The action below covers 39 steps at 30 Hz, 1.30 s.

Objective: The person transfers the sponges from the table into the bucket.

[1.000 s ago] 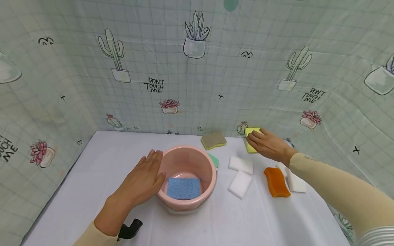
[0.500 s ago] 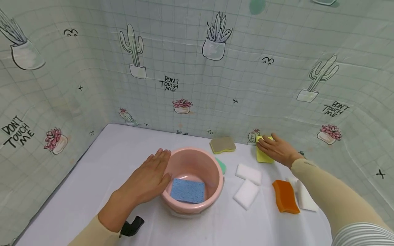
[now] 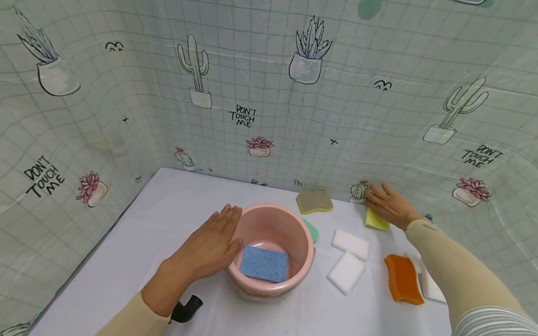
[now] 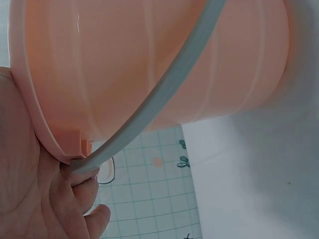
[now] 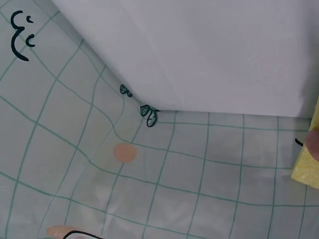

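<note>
In the head view a pink bucket (image 3: 273, 219) stands in the middle with a blue sponge (image 3: 264, 264) lying on its bottom. My left hand (image 3: 208, 242) rests against the bucket's left rim, fingers straight and together, thumb at the rim. The left wrist view shows its fingers right by the end of the grey handle (image 4: 164, 89). At the back right, my right hand (image 3: 391, 205) holds a yellow sponge (image 3: 377, 220), covering its far part. In the right wrist view a fingertip (image 5: 313, 144) lies on the yellow sponge's face.
A grey-and-yellow sponge (image 3: 314, 201) lies behind the bucket, and a green one (image 3: 311, 230) is partly hidden by it. White sponges (image 3: 346, 273) and an orange sponge (image 3: 403, 280) lie on the right. A printed curtain (image 3: 269, 93) borders the white table (image 3: 185, 191).
The head view has turned, so the scene sits farther left to right in the frame. The right hand has shifted toward the far end of the yellow sponge. The left hand stays at the bucket.
</note>
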Motion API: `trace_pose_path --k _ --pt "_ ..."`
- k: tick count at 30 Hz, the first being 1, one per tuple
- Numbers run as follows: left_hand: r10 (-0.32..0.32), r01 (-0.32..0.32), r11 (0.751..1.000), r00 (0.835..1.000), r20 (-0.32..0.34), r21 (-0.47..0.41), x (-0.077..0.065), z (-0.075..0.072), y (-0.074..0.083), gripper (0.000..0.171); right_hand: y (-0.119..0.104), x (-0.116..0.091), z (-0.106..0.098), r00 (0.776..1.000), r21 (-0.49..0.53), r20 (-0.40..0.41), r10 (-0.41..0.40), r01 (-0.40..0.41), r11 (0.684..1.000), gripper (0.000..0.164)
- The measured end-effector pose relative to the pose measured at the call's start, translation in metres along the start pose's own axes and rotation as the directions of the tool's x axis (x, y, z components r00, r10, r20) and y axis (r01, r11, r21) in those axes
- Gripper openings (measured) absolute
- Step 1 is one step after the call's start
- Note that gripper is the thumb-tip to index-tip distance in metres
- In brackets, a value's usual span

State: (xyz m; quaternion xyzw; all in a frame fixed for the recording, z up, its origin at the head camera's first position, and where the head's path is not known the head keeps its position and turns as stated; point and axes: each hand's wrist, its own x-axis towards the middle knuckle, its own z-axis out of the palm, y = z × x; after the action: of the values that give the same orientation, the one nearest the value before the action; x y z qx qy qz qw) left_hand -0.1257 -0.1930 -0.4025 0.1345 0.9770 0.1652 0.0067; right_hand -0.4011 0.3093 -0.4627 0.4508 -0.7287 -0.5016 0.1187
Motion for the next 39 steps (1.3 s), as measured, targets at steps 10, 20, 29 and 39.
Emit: trace_pose_path --k 10,20,29,39 --pt "0.033 -0.033 0.999 0.999 0.021 -0.002 0.002 0.002 0.005 0.072 -0.018 -0.021 0.005 0.999 0.03 0.031 0.013 -0.014 0.999 0.076" --pt "0.059 -0.059 0.998 0.998 0.014 -0.01 0.003 0.002 0.007 0.072 -0.019 -0.026 -0.012 0.975 0.174 -0.159 0.153 -0.125 0.977 0.071" --pt "0.041 -0.041 0.999 0.999 -0.015 -0.012 0.005 0.002 0.005 0.072 -0.024 -0.013 -0.053 0.869 0.376 -0.309 0.387 -0.262 0.889 0.055" --pt "0.043 -0.043 0.999 0.999 -0.025 -0.023 0.001 0.0 0.004 0.07 -0.031 -0.009 -0.102 0.801 0.442 -0.304 0.516 -0.361 0.821 0.061"
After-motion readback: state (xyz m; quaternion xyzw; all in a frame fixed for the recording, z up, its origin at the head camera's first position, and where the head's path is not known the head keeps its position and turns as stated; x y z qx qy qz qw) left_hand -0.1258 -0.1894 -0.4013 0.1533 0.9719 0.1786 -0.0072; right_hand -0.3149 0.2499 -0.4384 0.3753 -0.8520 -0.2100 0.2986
